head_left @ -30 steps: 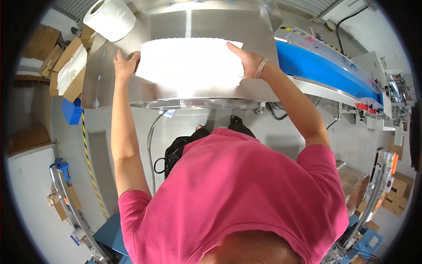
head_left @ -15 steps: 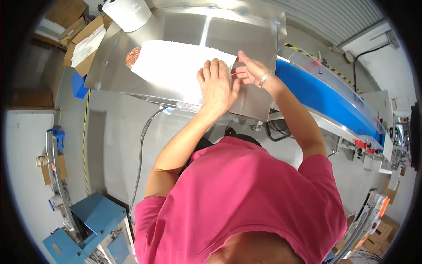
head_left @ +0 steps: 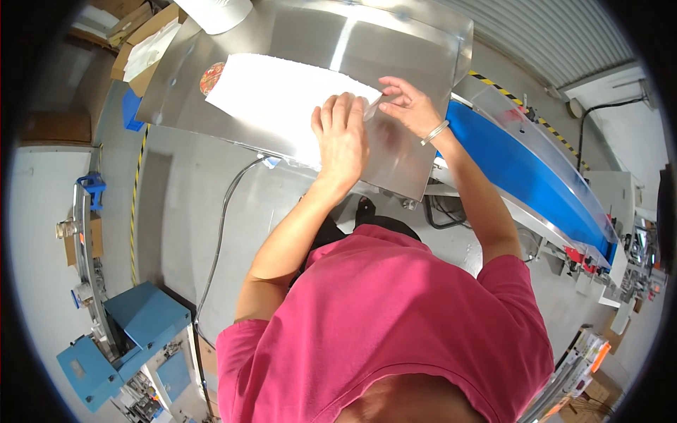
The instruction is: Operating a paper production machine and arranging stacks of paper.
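Observation:
A white stack of what looks like paper sheets [head_left: 271, 99] lies on the steel table [head_left: 282, 35], glaring in the light. My left hand [head_left: 342, 137] rests on its right part, fingers stretched out over the surface. Off the right corner is my right hand [head_left: 416, 113], a bangle on its wrist. Its thumb and fingers are apart and close to the corner; whether they touch the edge I cannot tell. At the stack's left end a round red patterned thing [head_left: 211, 78] shows, partly covered by the white sheets.
A white roll [head_left: 218, 14] stands at the table's far left, near a cardboard box [head_left: 151, 53] with white sheets. Right of the table runs a blue conveyor belt [head_left: 522, 176] with a clear guard. A black cable [head_left: 224, 211] hangs down to the floor at left.
My right hand has shifted slightly up and away from the stack's right edge, its fingers spreading. My left hand stays on the sheets. The whole view has tilted a little.

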Demonstrator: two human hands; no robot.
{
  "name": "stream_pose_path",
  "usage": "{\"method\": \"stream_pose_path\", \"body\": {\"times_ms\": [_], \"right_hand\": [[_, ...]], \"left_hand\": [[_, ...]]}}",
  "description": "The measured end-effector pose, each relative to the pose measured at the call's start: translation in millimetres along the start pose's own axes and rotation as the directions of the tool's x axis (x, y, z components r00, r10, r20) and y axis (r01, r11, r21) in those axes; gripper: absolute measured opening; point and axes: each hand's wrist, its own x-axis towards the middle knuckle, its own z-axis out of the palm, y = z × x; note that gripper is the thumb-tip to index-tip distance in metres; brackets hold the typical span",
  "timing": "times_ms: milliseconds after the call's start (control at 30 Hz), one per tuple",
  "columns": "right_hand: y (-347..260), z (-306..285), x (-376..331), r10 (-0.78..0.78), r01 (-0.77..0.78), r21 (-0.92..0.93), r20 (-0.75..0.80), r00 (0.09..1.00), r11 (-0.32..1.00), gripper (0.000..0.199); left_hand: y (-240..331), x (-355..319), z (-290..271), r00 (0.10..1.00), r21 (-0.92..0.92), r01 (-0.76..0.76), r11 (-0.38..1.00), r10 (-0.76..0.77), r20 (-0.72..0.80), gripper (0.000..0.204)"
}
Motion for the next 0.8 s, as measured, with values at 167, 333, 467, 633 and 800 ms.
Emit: {"method": "stream_pose_path", "body": {"times_ms": [167,333,467,633,800], "right_hand": [[-7.4,-3.8,1.5,-0.028,0.029,-0.047,0.034,0.999,0.998,0.048],[-11.1,-4.7,0.8,-0.026,0.032,-0.085,0.074,0.997,0.996,0.049],[-2.8,-4.6,2.4,-0.052,0.054,-0.032,0.085,0.995,0.998,0.046],[11.7,-7.1,4.8,-0.015,0.006,0.057,0.173,0.985,0.998,0.039],[3.5,-4.5,-0.1,-0.056,0.045,0.068,0.163,0.985,0.997,0.036]], "left_hand": [[-2.6,-2.4,4.3,1.000,-0.007,-0.016,1.000,0.016,-0.008,0.037],[-3.2,-4.3,3.8,0.998,-0.036,-0.048,0.998,0.047,-0.034,0.037],[-2.4,-4.8,0.2,0.999,-0.053,-0.046,0.998,0.045,-0.029,0.037],[-2.1,-5.7,-1.8,0.999,-0.044,-0.043,0.998,0.043,-0.004,0.038],[-5.7,-8.6,-1.0,0.999,-0.056,-0.048,0.997,0.049,0.015,0.039]]}}
